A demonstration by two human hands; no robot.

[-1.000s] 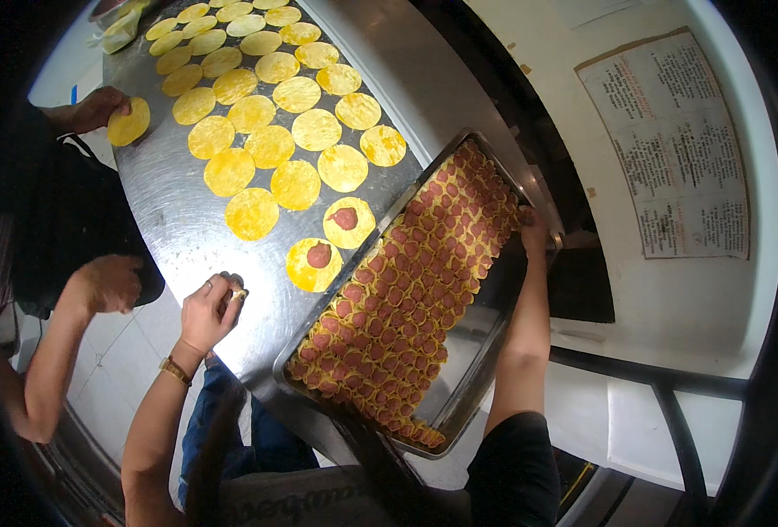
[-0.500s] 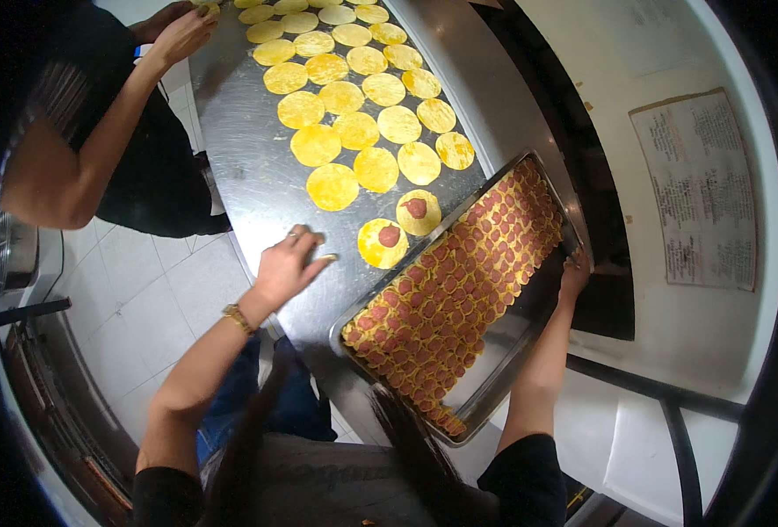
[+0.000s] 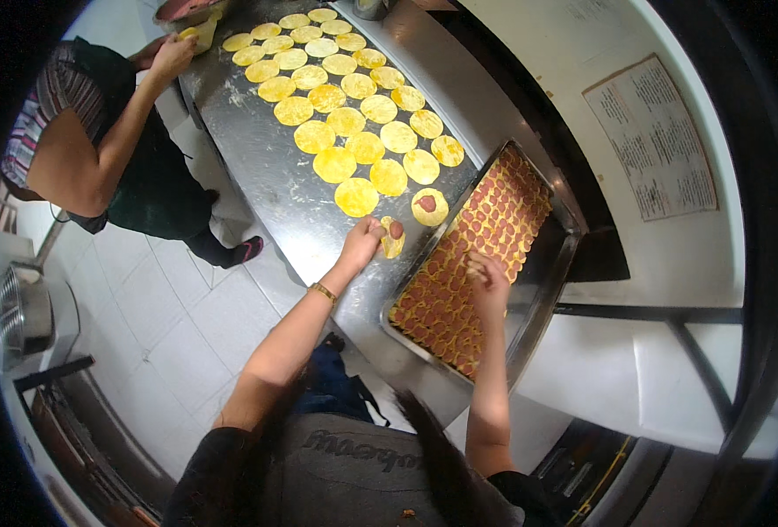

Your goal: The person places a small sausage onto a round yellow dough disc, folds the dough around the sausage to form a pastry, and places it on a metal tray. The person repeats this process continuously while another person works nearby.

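My left hand (image 3: 361,242) pinches the left edge of a yellow dough round (image 3: 390,249), lifting it on that side. A dab of pinkish-brown filling (image 3: 396,229) sits on this round. Just beyond it lies another dough round (image 3: 441,211), flat, with its own dab of filling. Over the metal baking tray (image 3: 542,316) hovers my right hand (image 3: 489,279). Its fingers are bent and smeared by motion, so whether they hold anything is unclear. Tight rows of small yellow pieces topped with reddish filling (image 3: 446,303) cover most of the tray.
Several plain dough rounds (image 3: 346,120) lie in rows along the steel table (image 3: 257,167). At the far left a co-worker's hand (image 3: 174,56) holds a yellow piece beside a bowl of reddish filling (image 3: 184,10). A wall (image 3: 617,158) borders the right side.
My right hand has let go of the tray's right edge and come in over its contents. My left hand has moved right from the bare tabletop and taken hold of a topped dough round.
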